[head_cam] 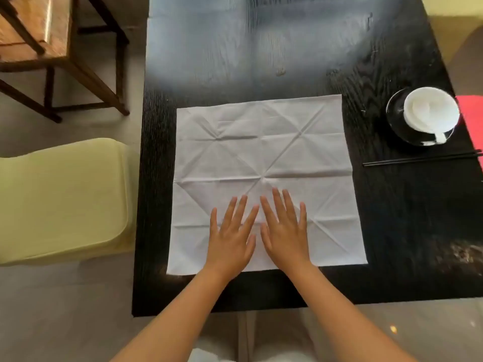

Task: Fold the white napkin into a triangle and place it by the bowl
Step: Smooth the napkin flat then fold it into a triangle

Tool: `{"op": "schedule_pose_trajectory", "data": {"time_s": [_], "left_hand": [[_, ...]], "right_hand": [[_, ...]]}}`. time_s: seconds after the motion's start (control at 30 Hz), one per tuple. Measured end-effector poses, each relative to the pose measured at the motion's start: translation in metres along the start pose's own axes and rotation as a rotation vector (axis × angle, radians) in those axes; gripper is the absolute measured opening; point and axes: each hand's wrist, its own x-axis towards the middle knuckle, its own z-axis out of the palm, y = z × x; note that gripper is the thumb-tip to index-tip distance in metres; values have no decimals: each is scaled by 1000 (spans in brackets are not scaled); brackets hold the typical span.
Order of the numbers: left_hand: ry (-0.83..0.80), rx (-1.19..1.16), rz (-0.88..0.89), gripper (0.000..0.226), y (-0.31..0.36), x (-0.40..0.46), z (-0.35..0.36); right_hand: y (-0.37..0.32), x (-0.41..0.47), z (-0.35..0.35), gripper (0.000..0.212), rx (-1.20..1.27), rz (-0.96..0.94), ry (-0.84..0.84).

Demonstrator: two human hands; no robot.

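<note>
The white napkin (264, 158) lies spread out flat as a square on the black table (392, 244), marked with many crease lines. My left hand (231, 236) and my right hand (283, 231) rest palm down side by side on its near middle, fingers apart, holding nothing. The white bowl (431, 108) with a white spoon in it stands on a black saucer (397, 126) at the table's right edge, well clear of the napkin.
Black chopsticks (420, 160) lie just in front of the saucer. A red item (470, 118) shows at the right edge. A pale yellow covered chair (62, 199) stands left of the table, a wooden chair (52, 48) farther back left.
</note>
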Motion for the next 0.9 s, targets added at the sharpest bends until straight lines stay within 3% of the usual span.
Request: {"op": "schedule_pose_trajectory", "data": {"time_s": [0.2, 0.3, 0.5, 0.67, 0.73, 0.83, 0.9], "left_hand": [[-97, 97, 98, 62, -19, -15, 35], [-63, 91, 57, 65, -41, -5, 30], [0, 53, -213, 66, -82, 16, 19], [101, -18, -508, 65, -75, 40, 11], [134, -36, -393, 63, -53, 55, 9], [90, 63, -31, 59, -21, 84, 16], [55, 91, -3, 58, -17, 106, 20]], "right_hand": [[32, -17, 34, 61, -115, -150, -76], [69, -11, 23, 63, -115, -94, -44], [139, 4, -1, 65, -121, 14, -79], [116, 20, -5, 65, -21, 176, 53], [90, 37, -3, 62, -15, 50, 87], [56, 72, 9, 57, -38, -138, 79], [47, 97, 13, 55, -59, -153, 54]]}}
